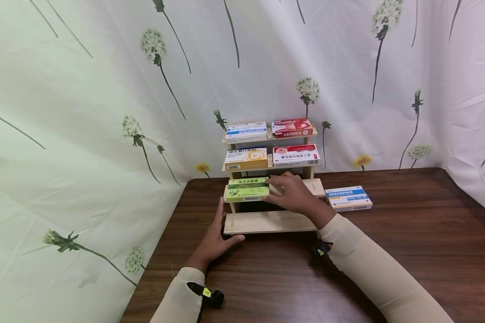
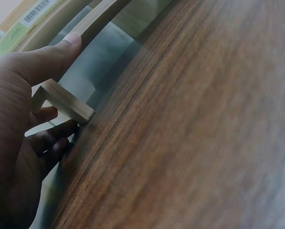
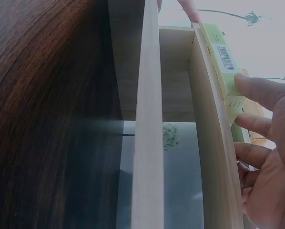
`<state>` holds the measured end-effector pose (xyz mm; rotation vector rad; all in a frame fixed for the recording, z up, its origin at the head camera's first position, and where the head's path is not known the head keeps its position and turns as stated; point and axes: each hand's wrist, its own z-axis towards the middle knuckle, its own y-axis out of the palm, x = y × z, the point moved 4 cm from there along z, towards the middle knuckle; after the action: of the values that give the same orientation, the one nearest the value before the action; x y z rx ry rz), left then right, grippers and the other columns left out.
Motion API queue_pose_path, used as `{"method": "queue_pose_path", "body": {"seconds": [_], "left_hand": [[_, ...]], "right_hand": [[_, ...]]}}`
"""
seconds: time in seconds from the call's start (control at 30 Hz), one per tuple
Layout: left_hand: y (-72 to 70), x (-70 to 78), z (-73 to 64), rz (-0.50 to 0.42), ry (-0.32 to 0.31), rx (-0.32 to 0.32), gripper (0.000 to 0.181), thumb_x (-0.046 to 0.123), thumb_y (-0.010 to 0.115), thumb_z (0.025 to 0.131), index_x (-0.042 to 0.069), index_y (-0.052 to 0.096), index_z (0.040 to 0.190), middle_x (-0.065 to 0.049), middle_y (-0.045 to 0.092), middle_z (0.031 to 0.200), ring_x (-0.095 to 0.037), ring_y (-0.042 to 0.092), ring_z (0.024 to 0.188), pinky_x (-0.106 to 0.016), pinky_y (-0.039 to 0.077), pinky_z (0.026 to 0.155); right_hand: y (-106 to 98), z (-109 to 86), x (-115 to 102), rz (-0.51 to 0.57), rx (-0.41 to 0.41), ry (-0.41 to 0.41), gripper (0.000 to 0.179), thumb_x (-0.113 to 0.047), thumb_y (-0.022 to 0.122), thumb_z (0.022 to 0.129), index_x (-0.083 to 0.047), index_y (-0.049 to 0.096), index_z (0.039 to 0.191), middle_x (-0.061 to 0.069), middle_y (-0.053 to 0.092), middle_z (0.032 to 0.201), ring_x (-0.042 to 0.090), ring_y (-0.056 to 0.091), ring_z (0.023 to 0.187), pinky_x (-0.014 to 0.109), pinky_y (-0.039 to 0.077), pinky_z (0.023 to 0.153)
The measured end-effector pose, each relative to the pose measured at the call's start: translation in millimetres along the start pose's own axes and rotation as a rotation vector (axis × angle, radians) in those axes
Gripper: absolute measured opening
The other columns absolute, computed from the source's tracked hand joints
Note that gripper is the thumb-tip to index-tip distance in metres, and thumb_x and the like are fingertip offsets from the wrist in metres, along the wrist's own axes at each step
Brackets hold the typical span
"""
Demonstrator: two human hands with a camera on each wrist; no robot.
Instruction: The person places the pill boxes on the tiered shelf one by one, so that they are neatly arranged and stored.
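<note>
A green medicine box (image 1: 248, 189) lies at the left end of the third shelf down on a stepped wooden rack (image 1: 271, 222). My right hand (image 1: 293, 194) holds its right end, with the thumb (image 3: 257, 90) at the barcode side's corner and a finger at the end flap. At the rack's left end is my left hand (image 1: 215, 240), index finger stretched up toward the box's left edge. Its thumb (image 2: 72, 42) lies against the lowest board's front; the other fingers (image 2: 54, 143) are by the rack's leg.
Boxes sit on the upper shelves: blue-and-white (image 1: 247, 132) and red (image 1: 292, 128) on top, yellow (image 1: 246, 158) and red-and-white (image 1: 296, 155) below. Another blue-and-white box (image 1: 348, 198) lies right of the rack on the brown table (image 1: 283, 278). A flowered cloth (image 1: 226, 80) hangs behind.
</note>
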<state>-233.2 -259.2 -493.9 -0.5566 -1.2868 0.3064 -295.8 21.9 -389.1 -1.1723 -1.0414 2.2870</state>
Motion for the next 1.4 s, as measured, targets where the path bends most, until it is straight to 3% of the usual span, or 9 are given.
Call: {"method": "queue_pose_path", "body": {"seconds": [0.2,0.53,0.83,1.13,1.4], "left_hand": [[-0.2,0.8,0.2,0.000,0.007,-0.002,0.131,0.036,0.091,0.092,0.046,-0.012,0.173,-0.018,0.023,0.182,-0.045,0.038,0.162,-0.070,0.030,0.128],[-0.5,0.6,-1.5,0.000,0.012,-0.001,0.132,0.037,0.092,0.091,0.046,-0.011,0.174,-0.017,0.022,0.182,-0.044,0.037,0.162,-0.069,0.029,0.129],[-0.3,0.8,-1.3,0.001,0.023,0.003,0.132,0.035,0.091,0.092,0.045,-0.012,0.174,-0.016,0.020,0.183,-0.045,0.038,0.162,-0.070,0.029,0.129],[-0.3,-1.4,0.1,0.003,0.017,0.002,0.133,0.035,0.091,0.092,0.044,-0.013,0.174,-0.021,0.026,0.180,-0.046,0.039,0.161,-0.071,0.029,0.128],[0.0,-1.2,0.1,0.004,0.013,-0.001,0.133,0.034,0.091,0.092,0.045,-0.013,0.174,-0.017,0.019,0.183,-0.046,0.036,0.163,-0.071,0.028,0.129]], "right_hand": [[-4,-2.7,0,-0.009,0.013,0.004,0.052,-0.043,0.087,0.095,-0.016,0.077,0.138,0.007,0.078,0.135,0.029,0.064,0.118,0.057,0.046,0.102],[-11,-15.8,5,-0.038,0.010,-0.024,0.048,-0.045,0.080,0.100,-0.017,0.077,0.140,0.014,0.065,0.156,0.031,0.063,0.126,0.062,0.045,0.104],[-26,-34.0,14,-0.061,0.063,-0.092,0.046,-0.037,0.086,0.097,-0.010,0.079,0.134,0.016,0.067,0.153,0.032,0.065,0.119,0.059,0.051,0.095],[-43,-50.2,28,-0.084,0.084,-0.064,0.043,-0.036,0.087,0.096,-0.012,0.081,0.131,0.014,0.067,0.153,0.032,0.064,0.123,0.058,0.043,0.097],[-59,-66.3,39,-0.086,0.101,-0.058,0.045,-0.030,0.087,0.096,-0.009,0.079,0.135,0.015,0.068,0.152,0.034,0.063,0.125,0.060,0.041,0.101]]}}
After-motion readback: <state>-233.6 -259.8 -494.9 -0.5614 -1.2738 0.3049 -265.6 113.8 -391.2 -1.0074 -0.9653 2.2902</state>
